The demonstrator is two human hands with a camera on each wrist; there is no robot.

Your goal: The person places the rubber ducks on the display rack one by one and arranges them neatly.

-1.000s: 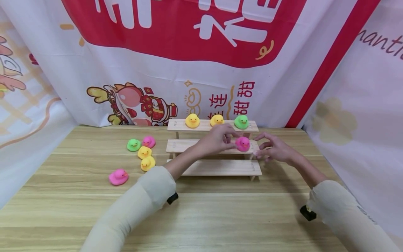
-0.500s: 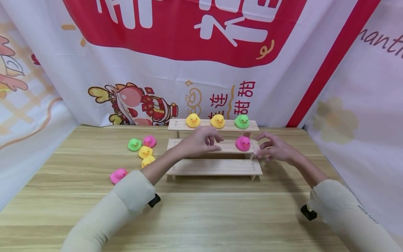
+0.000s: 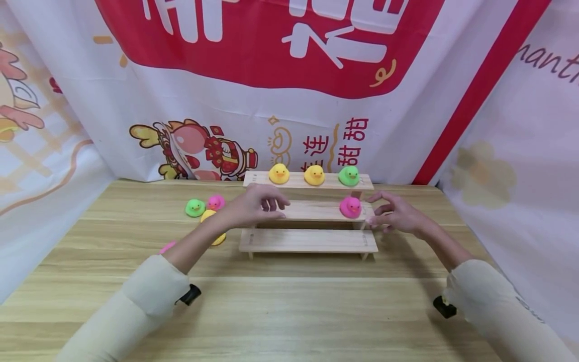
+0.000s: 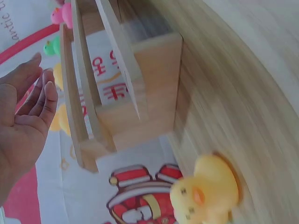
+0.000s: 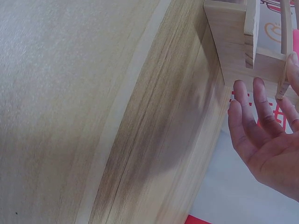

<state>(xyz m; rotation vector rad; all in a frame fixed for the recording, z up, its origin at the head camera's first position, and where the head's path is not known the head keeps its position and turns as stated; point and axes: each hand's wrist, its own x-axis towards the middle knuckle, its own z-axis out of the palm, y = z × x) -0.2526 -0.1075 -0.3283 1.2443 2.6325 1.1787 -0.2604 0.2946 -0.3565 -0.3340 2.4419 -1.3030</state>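
A three-tier wooden rack [image 3: 307,240] stands at the back of the table. Two yellow ducks [image 3: 279,174] and a green duck [image 3: 349,176] sit on its top tier, and a pink duck [image 3: 350,207] on the right end of the middle tier. My left hand [image 3: 254,205], empty with loosely bent fingers, hovers in front of the rack's left end. In the right wrist view my right hand [image 5: 273,144] has its fingers spread at the rack's end; a fingertip seems to touch the middle tier's edge.
Left of the rack on the table lie a green duck [image 3: 195,207], a pink duck [image 3: 215,202], yellow ducks [image 4: 205,191] partly behind my left arm, and another pink duck [image 3: 168,247] mostly hidden. A printed cloth [image 3: 217,100] hangs behind.
My left hand has let go of the pink duck on the middle tier and moved left, covering part of the loose ducks. My right hand has stayed at the rack's right end.
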